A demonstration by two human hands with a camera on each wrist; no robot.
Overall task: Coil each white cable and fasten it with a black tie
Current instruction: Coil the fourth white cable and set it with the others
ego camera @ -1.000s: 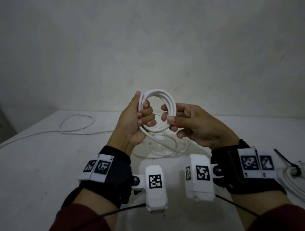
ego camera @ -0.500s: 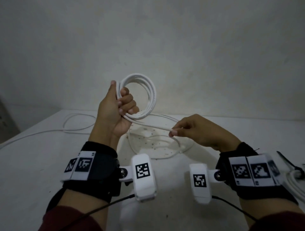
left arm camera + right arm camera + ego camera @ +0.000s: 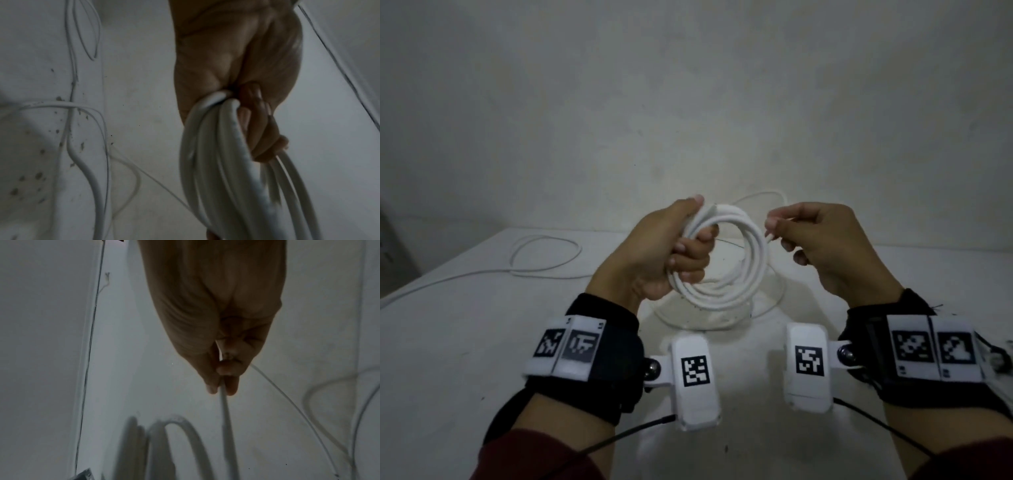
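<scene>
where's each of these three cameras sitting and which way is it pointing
Head: worn on the head, looking forward and down at the table and wall; shows both hands, left hand, right hand, and wristbands.
Left wrist: looks along the left hand at the coiled white cable it grips.
Right wrist: looks along the right hand at the cable strand it pinches.
Shared: head and left wrist both show the coiled white cable.

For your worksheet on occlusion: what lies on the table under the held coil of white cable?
Under the coil gripped by the left hand, loose white cable loops lie on the table. The coil hides their middle.
</scene>
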